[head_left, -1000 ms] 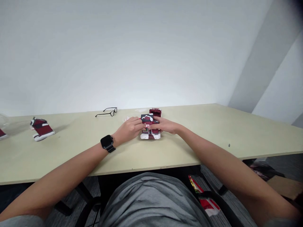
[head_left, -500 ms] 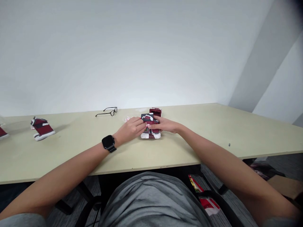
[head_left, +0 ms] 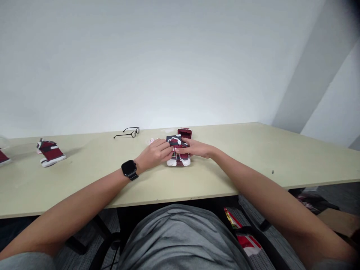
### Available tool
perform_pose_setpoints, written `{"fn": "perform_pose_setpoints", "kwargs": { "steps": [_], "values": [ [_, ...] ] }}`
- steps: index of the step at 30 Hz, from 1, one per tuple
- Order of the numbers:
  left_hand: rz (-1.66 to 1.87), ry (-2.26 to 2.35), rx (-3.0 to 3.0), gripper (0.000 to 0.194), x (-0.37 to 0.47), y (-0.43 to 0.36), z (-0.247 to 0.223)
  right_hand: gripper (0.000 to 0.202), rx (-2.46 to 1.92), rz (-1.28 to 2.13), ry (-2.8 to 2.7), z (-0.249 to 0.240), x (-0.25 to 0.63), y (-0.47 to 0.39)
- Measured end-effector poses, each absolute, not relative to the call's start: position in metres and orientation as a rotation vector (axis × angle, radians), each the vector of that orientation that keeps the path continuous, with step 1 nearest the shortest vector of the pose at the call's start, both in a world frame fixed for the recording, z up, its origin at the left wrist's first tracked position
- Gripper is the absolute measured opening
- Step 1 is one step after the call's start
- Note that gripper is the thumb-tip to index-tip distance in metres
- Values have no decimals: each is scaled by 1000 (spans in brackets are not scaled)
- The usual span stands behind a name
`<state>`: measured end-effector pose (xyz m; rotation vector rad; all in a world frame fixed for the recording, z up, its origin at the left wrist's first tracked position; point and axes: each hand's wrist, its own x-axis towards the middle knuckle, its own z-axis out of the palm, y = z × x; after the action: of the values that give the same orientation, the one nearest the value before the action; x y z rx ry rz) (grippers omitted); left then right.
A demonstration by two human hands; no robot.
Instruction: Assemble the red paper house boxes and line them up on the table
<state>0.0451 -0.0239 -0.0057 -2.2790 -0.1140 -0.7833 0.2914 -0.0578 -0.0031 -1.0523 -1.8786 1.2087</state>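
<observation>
A small dark red toy house (head_left: 180, 163) with a grey roof and white, snow-like trim stands on the table before me. My right hand (head_left: 197, 148) grips its right side, thumb across the front and fingers behind. Closed fingers of my left hand (head_left: 157, 150) press at the front left of the house; a tiny red and white bit shows by the fingertips, too small to name. Just behind stands a hollow dark red piece (head_left: 185, 132) with its open side towards me. Left of the house, a red and white patterned item (head_left: 151, 141) is partly hidden by my left hand.
Black-framed glasses (head_left: 132, 133) lie near the wall. Another red house-like piece (head_left: 51, 152) stands at the left, with a red part (head_left: 3, 158) at the frame edge. A small dark bit (head_left: 272, 172) lies on the table (head_left: 295, 157) at the right.
The toy house has tipped and shifted very slightly to the left in my hands. Both hands keep nearly the same place.
</observation>
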Motion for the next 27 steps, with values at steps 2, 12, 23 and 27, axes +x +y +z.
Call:
{"fn": "perform_pose_setpoints", "kwargs": {
  "steps": [2, 12, 23, 27],
  "values": [
    [-768, -112, -2283, 18, 45, -23, -6, 66, -1050, 1193, -1883, -3, 292, -58],
    [-718, -174, -2390, 23, 44, -24, -7, 65, -1098, 1159, -1847, -7, 292, -55],
    [-749, -228, -2323, 22, 46, -27, -8, 65, -1086, 1160, -1828, -7, 291, -55],
    [-753, -279, -2303, 25, 48, -29, -8, 68, -1118, 1131, -1831, -8, 292, -53]
  ]
}}
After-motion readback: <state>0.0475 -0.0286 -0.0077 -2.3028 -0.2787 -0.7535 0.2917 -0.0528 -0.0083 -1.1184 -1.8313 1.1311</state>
